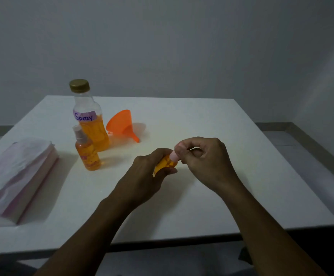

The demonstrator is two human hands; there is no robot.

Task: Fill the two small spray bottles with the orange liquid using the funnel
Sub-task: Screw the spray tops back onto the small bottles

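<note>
My left hand (146, 174) grips a small spray bottle (166, 163) filled with orange liquid, tilted above the white table (212, 206). The fingers of my right hand (204, 156) pinch its pink spray top (173, 155). A second small spray bottle (87, 151) stands upright at the left, full of orange liquid, with a clear cap on. Behind it stands a big clear bottle (90, 124) labelled "Spray", gold lid on, about half full of orange liquid. To its right an orange funnel (122, 124) lies on its side.
A stack of pink and white plastic bags (14, 176) lies at the table's left edge. A grey wall rises behind the table. The table's near edge runs just under my forearms.
</note>
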